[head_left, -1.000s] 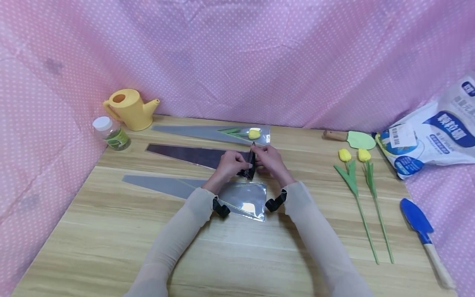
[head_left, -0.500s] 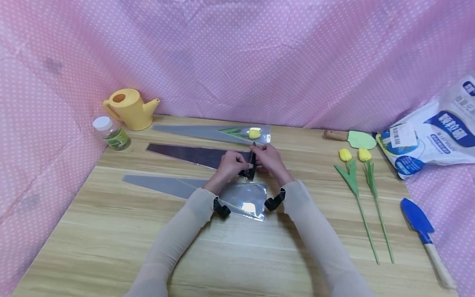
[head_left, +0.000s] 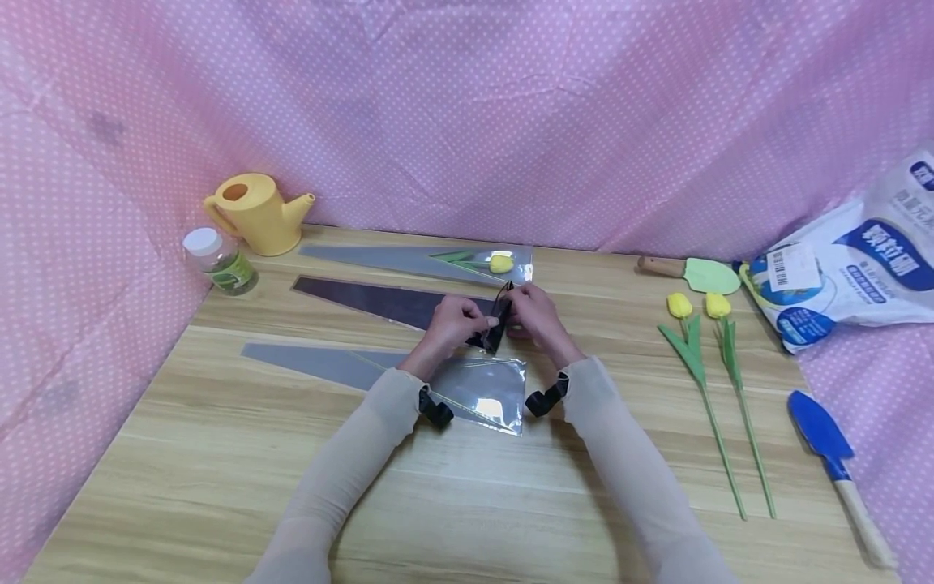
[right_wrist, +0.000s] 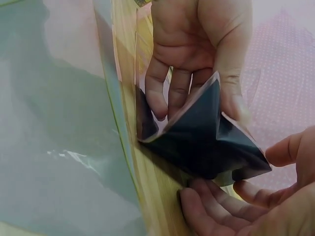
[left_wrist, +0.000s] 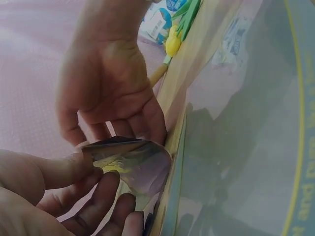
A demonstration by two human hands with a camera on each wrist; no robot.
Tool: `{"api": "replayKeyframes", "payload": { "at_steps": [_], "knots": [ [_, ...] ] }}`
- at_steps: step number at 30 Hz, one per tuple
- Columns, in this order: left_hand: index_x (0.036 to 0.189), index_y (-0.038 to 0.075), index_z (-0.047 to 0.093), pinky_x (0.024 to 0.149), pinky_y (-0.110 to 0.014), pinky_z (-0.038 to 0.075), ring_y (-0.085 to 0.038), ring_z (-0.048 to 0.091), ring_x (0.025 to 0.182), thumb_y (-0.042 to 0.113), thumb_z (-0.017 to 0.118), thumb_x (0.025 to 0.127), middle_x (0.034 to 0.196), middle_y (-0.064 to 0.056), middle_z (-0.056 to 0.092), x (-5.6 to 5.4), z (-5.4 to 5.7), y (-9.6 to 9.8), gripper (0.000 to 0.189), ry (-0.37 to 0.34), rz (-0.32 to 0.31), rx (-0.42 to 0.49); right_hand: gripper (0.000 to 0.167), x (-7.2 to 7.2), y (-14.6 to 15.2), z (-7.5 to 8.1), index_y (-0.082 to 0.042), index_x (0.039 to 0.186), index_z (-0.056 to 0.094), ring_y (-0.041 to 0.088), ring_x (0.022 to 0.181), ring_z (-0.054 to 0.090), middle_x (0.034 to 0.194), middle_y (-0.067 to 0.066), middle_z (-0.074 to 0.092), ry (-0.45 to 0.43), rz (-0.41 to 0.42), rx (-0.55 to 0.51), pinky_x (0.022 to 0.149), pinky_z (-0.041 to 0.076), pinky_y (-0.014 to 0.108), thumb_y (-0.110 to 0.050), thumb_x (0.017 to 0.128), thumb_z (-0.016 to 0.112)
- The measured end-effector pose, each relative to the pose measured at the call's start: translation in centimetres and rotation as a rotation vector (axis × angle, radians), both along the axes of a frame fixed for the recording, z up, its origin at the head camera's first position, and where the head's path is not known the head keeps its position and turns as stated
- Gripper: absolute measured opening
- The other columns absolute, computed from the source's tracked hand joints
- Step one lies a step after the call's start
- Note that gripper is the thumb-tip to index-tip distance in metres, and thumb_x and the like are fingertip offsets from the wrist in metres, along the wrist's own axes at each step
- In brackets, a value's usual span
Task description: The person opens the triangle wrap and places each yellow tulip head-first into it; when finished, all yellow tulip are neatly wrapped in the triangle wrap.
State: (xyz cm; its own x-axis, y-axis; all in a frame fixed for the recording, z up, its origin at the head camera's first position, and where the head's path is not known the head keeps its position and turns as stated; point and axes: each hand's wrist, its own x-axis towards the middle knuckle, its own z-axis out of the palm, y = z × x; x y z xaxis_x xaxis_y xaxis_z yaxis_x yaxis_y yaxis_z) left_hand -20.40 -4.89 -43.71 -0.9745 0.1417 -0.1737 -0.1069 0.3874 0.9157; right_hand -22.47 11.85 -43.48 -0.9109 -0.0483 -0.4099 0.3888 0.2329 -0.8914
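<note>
A dark tapered flower sleeve (head_left: 379, 302) lies on the table with its narrow end to the left and its wide end lifted. My left hand (head_left: 454, 324) pinches one side of that mouth between thumb and fingers. On the opposite side, my right hand (head_left: 536, 318) grips a corner of the rim. Seen from the right wrist, the dark sleeve (right_wrist: 197, 142) gapes between both hands. A clear sleeve (head_left: 409, 261) with a yellow tulip (head_left: 501, 264) in it lies behind. Nearer, another clear sleeve (head_left: 477, 389) lies flat, partly under my left wrist.
Two yellow tulips (head_left: 689, 349) lie to the right, beside a blue trowel (head_left: 820, 426). A green trowel (head_left: 708, 276) and a white printed bag (head_left: 846, 259) are at the back right. A yellow watering can (head_left: 259, 215) and a lidded jar (head_left: 222, 264) stand back left.
My right hand has shifted slightly right, drawing the rim with it, and the dark sleeve's mouth stands wider. The sleeve has slid a little right. My left hand has barely moved.
</note>
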Motion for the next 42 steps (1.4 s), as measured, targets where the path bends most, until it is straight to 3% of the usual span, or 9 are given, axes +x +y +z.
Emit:
{"api": "replayKeyframes", "payload": {
  "at_steps": [5, 9, 15, 24, 27, 35, 42],
  "knots": [
    [0.066, 0.001, 0.066, 0.054, -0.022, 0.037, -0.012, 0.05, 0.062, 0.015, 0.077, 0.087, 0.06, 0.007, 0.057, -0.2, -0.2, 0.1, 0.027, -0.015, 0.032, 0.078, 0.032, 0.0, 0.5, -0.2, -0.001, 0.124, 0.052, 0.013, 0.076, 0.061, 0.098, 0.007, 0.059, -0.006, 0.007, -0.062, 0.07, 0.06, 0.03, -0.019, 0.1, 0.043],
    [0.066, 0.003, 0.065, 0.053, -0.022, 0.037, -0.013, 0.051, 0.061, 0.015, 0.076, 0.088, 0.06, 0.006, 0.057, -0.1, -0.1, 0.3, 0.028, -0.032, 0.047, 0.099, 0.04, 0.1, 1.0, -0.2, -0.001, 0.136, 0.05, 0.014, 0.081, 0.062, 0.109, 0.011, 0.061, -0.019, 0.035, -0.093, 0.075, 0.06, 0.03, -0.013, 0.099, 0.042],
    [0.068, 0.002, 0.066, 0.053, -0.021, 0.039, -0.015, 0.055, 0.063, 0.017, 0.075, 0.089, 0.06, 0.004, 0.059, 0.0, -0.1, 0.6, 0.028, -0.039, 0.065, 0.094, 0.05, 0.5, 1.9, -0.2, -0.002, 0.147, 0.044, 0.013, 0.092, 0.066, 0.136, 0.026, 0.058, -0.006, 0.12, -0.146, 0.085, 0.06, 0.033, -0.007, 0.097, 0.041],
    [0.084, 0.002, 0.071, 0.058, -0.021, 0.048, -0.011, 0.058, 0.068, 0.005, 0.063, 0.089, 0.076, -0.001, 0.066, -0.2, -0.1, 1.0, 0.01, -0.063, 0.104, 0.037, 0.054, 1.1, 3.3, -0.3, 0.001, 0.148, 0.04, 0.017, 0.102, 0.067, 0.142, 0.03, 0.052, 0.025, 0.173, -0.181, 0.091, 0.059, 0.039, -0.002, 0.095, 0.047],
    [0.089, 0.001, 0.07, 0.061, -0.024, 0.052, -0.011, 0.061, 0.068, 0.001, 0.06, 0.087, 0.078, -0.006, 0.07, -0.3, 0.0, 1.1, 0.01, -0.066, 0.099, 0.033, 0.048, 1.1, 3.6, -0.4, 0.006, 0.142, 0.042, 0.014, 0.095, 0.067, 0.134, 0.028, 0.056, 0.034, 0.173, -0.161, 0.088, 0.061, 0.035, -0.002, 0.095, 0.049],
    [0.086, 0.003, 0.071, 0.059, -0.024, 0.054, -0.011, 0.063, 0.064, 0.008, 0.061, 0.089, 0.069, -0.002, 0.067, -0.6, 0.5, 1.0, 0.012, -0.097, 0.092, -0.01, 0.022, 0.9, 4.1, -0.9, 0.01, 0.114, 0.052, 0.01, 0.068, 0.065, 0.084, 0.002, 0.064, 0.066, 0.169, -0.097, 0.066, 0.06, 0.024, 0.002, 0.094, 0.055],
    [0.084, 0.002, 0.067, 0.056, -0.024, 0.054, -0.013, 0.063, 0.062, 0.004, 0.061, 0.089, 0.069, -0.005, 0.066, -1.2, 0.0, 1.0, 0.008, -0.117, 0.058, 0.022, 0.015, 0.6, 4.1, -1.3, 0.007, 0.107, 0.056, 0.01, 0.064, 0.063, 0.078, 0.003, 0.065, 0.068, 0.142, 0.021, 0.061, 0.058, 0.023, 0.003, 0.092, 0.06]
  ]
}}
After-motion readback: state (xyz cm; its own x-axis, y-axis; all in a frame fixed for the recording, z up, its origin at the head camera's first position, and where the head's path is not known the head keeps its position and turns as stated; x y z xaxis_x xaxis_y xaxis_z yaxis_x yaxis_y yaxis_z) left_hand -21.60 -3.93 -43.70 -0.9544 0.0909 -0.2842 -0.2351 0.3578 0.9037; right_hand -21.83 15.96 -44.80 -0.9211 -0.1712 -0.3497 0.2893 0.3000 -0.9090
